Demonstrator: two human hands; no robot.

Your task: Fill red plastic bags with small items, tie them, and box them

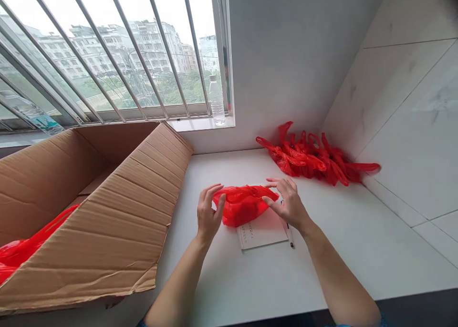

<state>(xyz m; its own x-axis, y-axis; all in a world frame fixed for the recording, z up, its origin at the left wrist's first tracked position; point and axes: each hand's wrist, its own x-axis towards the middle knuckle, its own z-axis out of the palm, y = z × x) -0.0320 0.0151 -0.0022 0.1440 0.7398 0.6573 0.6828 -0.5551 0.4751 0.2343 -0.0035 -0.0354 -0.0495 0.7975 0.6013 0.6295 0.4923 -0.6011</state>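
A red plastic bag [241, 208] lies bunched on the white table, partly over a notebook [266, 234] with handwriting on its page. At the bag's left end is my left hand [209, 210], its fingers apart and curved. My right hand [288, 200] is at the bag's right end, thumb and fingers spread. Neither hand grips the bag; whether the fingertips brush it I cannot tell. Beside the notebook's right edge lies a pen [289, 234], partly hidden under my right hand. What the bag contains, if anything, cannot be made out.
On the left stands an open cardboard box [121, 222] with red plastic [36, 239] inside. Several red bags [311, 158] are heaped at the back right against the wall. A clear bottle [216, 100] is on the sill by the barred window; another bottle [43, 119] is farther left.
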